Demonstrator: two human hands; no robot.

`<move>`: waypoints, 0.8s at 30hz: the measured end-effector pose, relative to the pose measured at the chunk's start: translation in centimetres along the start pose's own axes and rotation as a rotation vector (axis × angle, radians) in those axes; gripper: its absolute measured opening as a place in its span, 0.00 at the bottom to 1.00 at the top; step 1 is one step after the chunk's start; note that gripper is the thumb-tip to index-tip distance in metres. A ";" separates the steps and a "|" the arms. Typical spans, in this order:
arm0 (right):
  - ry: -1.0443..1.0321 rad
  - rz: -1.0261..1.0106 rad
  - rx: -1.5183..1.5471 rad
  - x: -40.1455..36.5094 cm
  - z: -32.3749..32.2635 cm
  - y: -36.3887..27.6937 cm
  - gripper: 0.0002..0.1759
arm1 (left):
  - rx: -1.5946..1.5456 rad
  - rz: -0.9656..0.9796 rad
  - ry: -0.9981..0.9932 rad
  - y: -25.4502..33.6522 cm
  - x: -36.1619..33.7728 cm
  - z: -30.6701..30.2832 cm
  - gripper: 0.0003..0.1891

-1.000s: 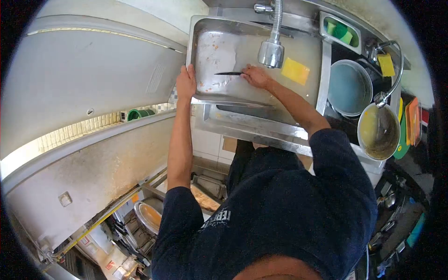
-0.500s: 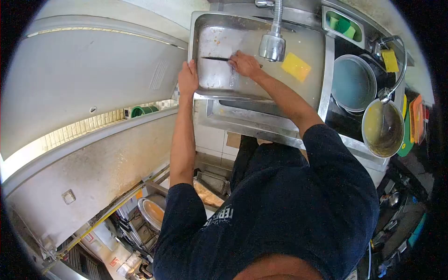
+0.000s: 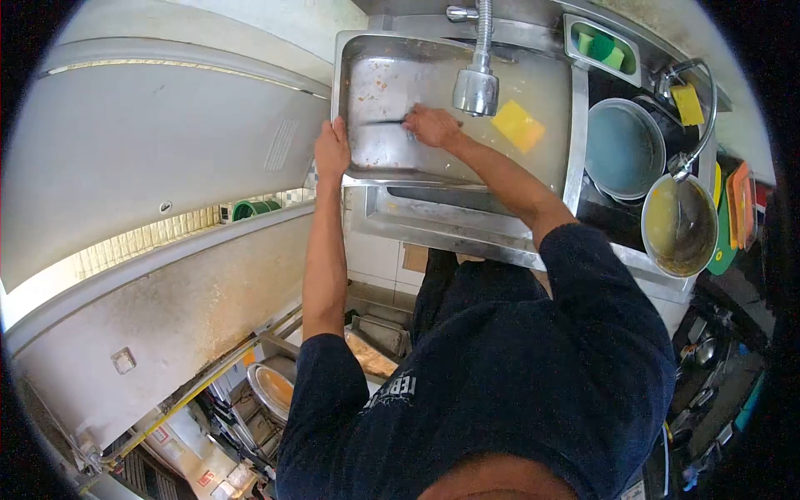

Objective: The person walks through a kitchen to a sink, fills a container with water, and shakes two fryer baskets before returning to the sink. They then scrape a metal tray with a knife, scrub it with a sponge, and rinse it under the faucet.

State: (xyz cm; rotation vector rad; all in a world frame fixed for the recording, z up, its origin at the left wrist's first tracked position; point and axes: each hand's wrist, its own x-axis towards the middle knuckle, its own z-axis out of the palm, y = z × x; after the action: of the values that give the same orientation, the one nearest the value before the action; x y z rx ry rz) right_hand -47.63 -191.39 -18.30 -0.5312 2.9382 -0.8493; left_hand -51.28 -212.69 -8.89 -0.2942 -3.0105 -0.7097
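Note:
A large rectangular steel pan [image 3: 575, 158] with cloudy water towards its right side rests over the sink [image 3: 450, 223]. My left hand [image 3: 332, 150] grips the pan's left rim. Inside the pan, my right hand [image 3: 432, 127] is closed around a thin dark tool [image 3: 383, 122], which looks like a knife or scraper and points left over the pan's bottom. Food bits dot the metal around it. A yellow sponge cloth [image 3: 518, 126] lies in the water, right of my right hand.
A faucet sprayer [image 3: 476, 90] hangs over the pan. To the right stand a pot of bluish water [image 3: 625, 148], a dirty bowl [image 3: 681, 225] under a second faucet and a small tray of sponges [image 3: 602, 50]. A large white lid [image 3: 167, 158] is at left.
My right hand has moved slightly down in the pan with the dark tool, which now looks blurred. The view has shifted a little.

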 end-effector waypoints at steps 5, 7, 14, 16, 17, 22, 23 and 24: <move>0.030 0.004 0.085 0.5 1.2 0.1 0.15 | -0.012 0.008 -0.014 -0.2 0.0 -0.3 0.23; 0.069 0.270 0.168 0.9 1.1 0.6 0.15 | -0.045 -0.008 -0.020 0.0 0.1 0.3 0.23; 0.020 -0.007 0.025 0.1 2.4 1.1 0.11 | 0.015 -0.010 -0.002 0.2 -0.1 0.1 0.23; 0.116 0.226 0.187 -0.6 3.1 -0.7 0.13 | 0.018 -0.011 -0.018 -0.4 -0.4 -0.4 0.23; 0.116 0.244 0.194 -1.3 3.7 -1.7 0.13 | 0.032 -0.014 -0.007 -0.6 -0.4 -0.2 0.23; 0.037 0.319 0.167 -4.3 -0.2 -2.3 0.16 | -0.025 0.052 0.032 -0.9 -0.2 0.3 0.22; 0.165 0.385 0.235 -5.5 -1.2 -1.8 0.18 | -0.031 0.046 0.027 -0.8 -0.4 0.1 0.23; 0.176 0.393 0.226 -6.9 -2.7 -1.3 0.18 | -0.040 0.041 0.025 -0.8 -0.4 0.0 0.23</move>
State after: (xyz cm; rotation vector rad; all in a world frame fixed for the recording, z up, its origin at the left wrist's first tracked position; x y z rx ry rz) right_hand -41.08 -188.72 -15.79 0.1371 2.8848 -1.1959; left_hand -51.06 -213.45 -9.29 -0.3443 -2.9611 -0.7647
